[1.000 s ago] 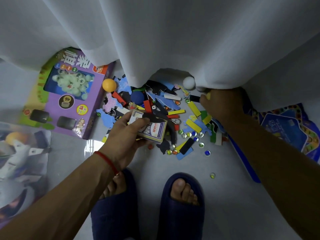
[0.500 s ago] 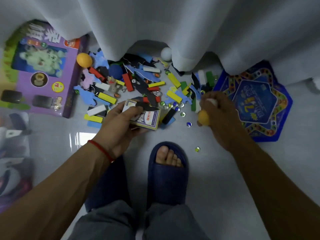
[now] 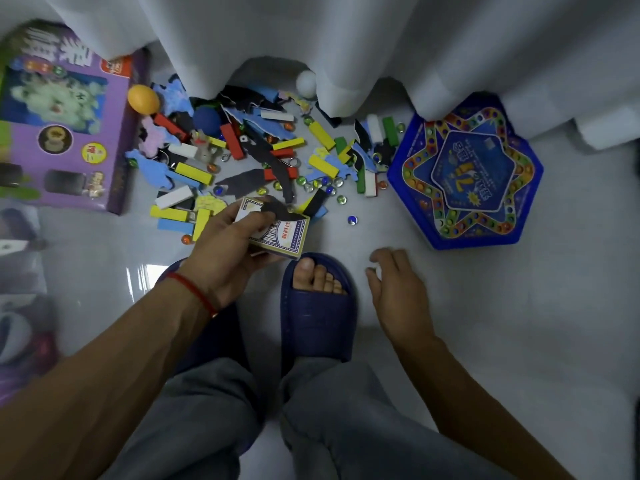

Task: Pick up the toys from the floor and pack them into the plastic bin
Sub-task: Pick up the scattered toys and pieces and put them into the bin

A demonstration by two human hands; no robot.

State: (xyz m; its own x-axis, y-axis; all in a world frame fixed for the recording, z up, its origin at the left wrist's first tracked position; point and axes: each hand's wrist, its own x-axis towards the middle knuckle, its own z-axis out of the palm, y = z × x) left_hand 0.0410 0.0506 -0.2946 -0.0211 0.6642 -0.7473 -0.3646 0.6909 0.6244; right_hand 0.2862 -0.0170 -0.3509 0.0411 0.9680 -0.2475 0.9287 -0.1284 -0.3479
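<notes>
My left hand point(image 3: 225, 261) grips a playing-card box point(image 3: 280, 233) together with a black foam piece, just in front of the toy pile. The pile point(image 3: 263, 157) is a scatter of coloured blocks, foam shapes and glass marbles on the pale floor. An orange ball point(image 3: 143, 98), a blue ball point(image 3: 206, 120) and a white ball point(image 3: 306, 83) lie at its far side. My right hand point(image 3: 394, 289) hovers low over bare floor, palm down, fingers curled around something small and white. The plastic bin point(image 3: 17, 323) shows blurred at the left edge.
A white curtain point(image 3: 346, 46) hangs over the back of the pile. A purple game box point(image 3: 69, 140) lies at the left and a blue hexagonal board game point(image 3: 464, 168) at the right. My foot in a blue slipper point(image 3: 317, 306) stands between my hands.
My right hand came out from under the curtain and drew back toward me; the orange ball it showed half a second ago is hidden. The left hand kept the card box.
</notes>
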